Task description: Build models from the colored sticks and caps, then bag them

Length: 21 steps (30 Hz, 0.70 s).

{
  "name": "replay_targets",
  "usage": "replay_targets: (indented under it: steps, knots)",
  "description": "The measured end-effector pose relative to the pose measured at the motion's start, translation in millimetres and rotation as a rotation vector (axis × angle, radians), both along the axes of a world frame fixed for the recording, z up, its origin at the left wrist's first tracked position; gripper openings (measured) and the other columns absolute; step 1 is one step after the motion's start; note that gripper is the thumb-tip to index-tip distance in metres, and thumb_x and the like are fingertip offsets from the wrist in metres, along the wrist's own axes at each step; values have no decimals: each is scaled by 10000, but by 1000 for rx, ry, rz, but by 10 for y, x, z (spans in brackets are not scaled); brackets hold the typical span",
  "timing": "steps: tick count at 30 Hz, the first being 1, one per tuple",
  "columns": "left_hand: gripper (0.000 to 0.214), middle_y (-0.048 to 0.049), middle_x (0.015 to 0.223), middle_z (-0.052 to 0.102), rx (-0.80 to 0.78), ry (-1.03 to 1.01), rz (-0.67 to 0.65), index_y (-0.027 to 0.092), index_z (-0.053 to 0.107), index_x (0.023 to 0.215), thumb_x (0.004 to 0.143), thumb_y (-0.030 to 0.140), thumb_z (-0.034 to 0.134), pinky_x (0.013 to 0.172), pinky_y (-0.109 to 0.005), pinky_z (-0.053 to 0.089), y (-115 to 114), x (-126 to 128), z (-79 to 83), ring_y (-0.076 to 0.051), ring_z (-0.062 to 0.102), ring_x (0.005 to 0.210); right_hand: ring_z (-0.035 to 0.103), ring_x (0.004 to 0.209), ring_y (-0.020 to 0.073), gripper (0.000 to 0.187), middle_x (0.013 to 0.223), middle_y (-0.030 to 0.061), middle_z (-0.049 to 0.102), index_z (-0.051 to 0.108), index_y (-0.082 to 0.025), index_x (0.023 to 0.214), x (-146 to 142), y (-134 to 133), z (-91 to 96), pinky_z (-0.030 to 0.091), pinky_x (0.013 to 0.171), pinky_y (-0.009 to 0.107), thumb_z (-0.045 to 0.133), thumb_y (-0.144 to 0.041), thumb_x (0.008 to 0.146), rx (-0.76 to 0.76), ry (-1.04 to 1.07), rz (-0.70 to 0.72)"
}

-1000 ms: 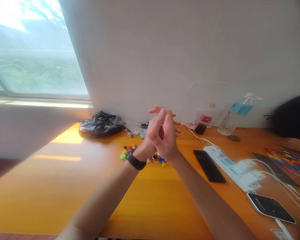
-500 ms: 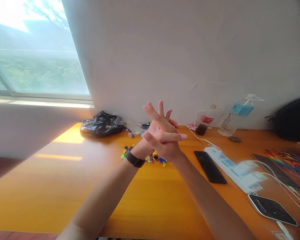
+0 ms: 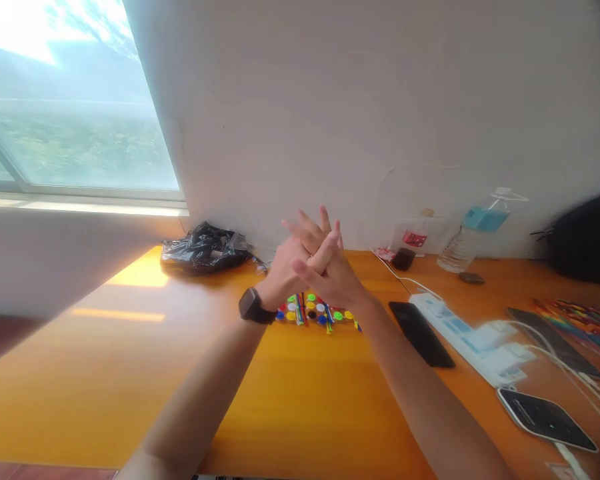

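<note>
Above the table, my left hand [image 3: 289,260] and my right hand [image 3: 341,279] are pressed together, with their fingers crossing. Several fingertips stick out, stretched and spread, and neither hand holds an object. Some fingers are hidden where the hands overlap. A black wristwatch [image 3: 251,305] sits on my left wrist. Below and beyond the hands lie many small round pieces [image 3: 321,308] in red, yellow, green, white and blue, with bundles of thin coloured strips [image 3: 301,311] among them; my hands and forearms cover part of this group.
A black plastic bag [image 3: 205,250] lies at the back left. To the right are a black phone [image 3: 421,335], a white power strip [image 3: 463,339] with plugs and cables, and a lit device [image 3: 547,419]. Behind stands a clear bottle [image 3: 473,230]; coloured sticks [image 3: 580,327] lie far right.
My hands have turned against each other and their fingers have shifted. The left wrist has moved left and the watch face now shows. More of the coloured pieces are visible below.
</note>
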<state>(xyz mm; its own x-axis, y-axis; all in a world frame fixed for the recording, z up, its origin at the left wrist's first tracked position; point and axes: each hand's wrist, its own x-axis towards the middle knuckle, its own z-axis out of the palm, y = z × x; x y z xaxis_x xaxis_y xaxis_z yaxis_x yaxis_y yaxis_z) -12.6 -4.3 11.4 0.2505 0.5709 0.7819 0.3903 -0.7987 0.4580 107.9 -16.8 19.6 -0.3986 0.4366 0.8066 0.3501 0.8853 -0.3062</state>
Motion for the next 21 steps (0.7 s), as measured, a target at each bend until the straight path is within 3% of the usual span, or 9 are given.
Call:
replay_targets:
  steps: [3, 5, 7, 9, 11, 13, 15, 17, 21]
  knots:
    - [601, -26, 638, 514, 50, 1, 165, 200, 433, 578, 1025, 600, 450, 728, -351, 477, 12, -124, 163, -175, 510, 681, 489, 1414, 297, 408, 1460, 84, 596, 607, -274, 1384, 95, 126, -10, 373, 1186, 563, 477, -461, 1045, -60, 202, -35]
    - [655, 9, 562, 369, 51, -126, 185, 204, 285, 536, 1045, 597, 408, 628, -304, 405, 27, -191, 192, -139, 382, 590, 661, 1176, 249, 296, 1278, 81, 693, 665, -249, 1235, 153, 192, -20, 521, 1040, 459, 479, -335, 1021, -76, 393, -33]
    - [677, 33, 525, 221, -9, -265, 164, 215, 187, 536, 1062, 613, 337, 530, -296, 296, 56, -235, 175, -124, 258, 516, 711, 896, 201, 194, 1011, 43, 743, 682, -226, 1022, 204, 239, -32, 576, 862, 375, 517, -207, 923, -78, 526, -29]
    - [672, 41, 522, 174, -58, -359, 152, 227, 182, 544, 1059, 641, 306, 494, -308, 221, 100, -267, 150, -121, 204, 487, 639, 654, 158, 174, 727, -8, 681, 639, -215, 824, 247, 271, -46, 534, 673, 296, 496, -116, 810, -75, 592, -21]
    - [648, 44, 520, 200, -62, -386, 208, 234, 249, 556, 1057, 638, 324, 496, -309, 217, 166, -324, 140, -123, 228, 484, 505, 515, 129, 177, 556, -38, 555, 577, -212, 681, 284, 298, -60, 412, 540, 250, 456, -86, 712, -60, 627, -14]
    - [571, 45, 519, 275, -64, -330, 331, 231, 375, 609, 1067, 571, 374, 521, -298, 261, 267, -452, 127, -129, 300, 499, 418, 488, 120, 150, 504, -40, 472, 522, -211, 589, 317, 326, -73, 315, 502, 244, 427, -102, 628, -25, 655, -17]
    - [353, 33, 570, 443, -116, -212, 465, 218, 546, 801, 1062, 432, 444, 580, -284, 335, 416, -679, 69, -147, 433, 553, 380, 488, 119, 114, 493, -32, 437, 482, -212, 539, 348, 353, -81, 268, 498, 249, 407, -134, 574, -14, 680, -30]
    - [182, 7, 653, 574, -252, -109, 622, 207, 612, 1023, 1030, 319, 470, 648, -288, 398, 606, -991, -67, -181, 547, 632, 358, 484, 119, 91, 483, -29, 415, 458, -214, 515, 374, 376, -83, 244, 498, 251, 393, -157, 545, -35, 686, -41]
    - [286, -117, 1007, 732, -530, 62, 812, 162, 668, 1164, 972, 299, 507, 833, -332, 480, 989, -1617, -511, -261, 666, 948, 358, 501, 119, 87, 494, -26, 420, 450, -210, 516, 398, 401, -77, 245, 511, 250, 384, -161, 543, -77, 616, -53]
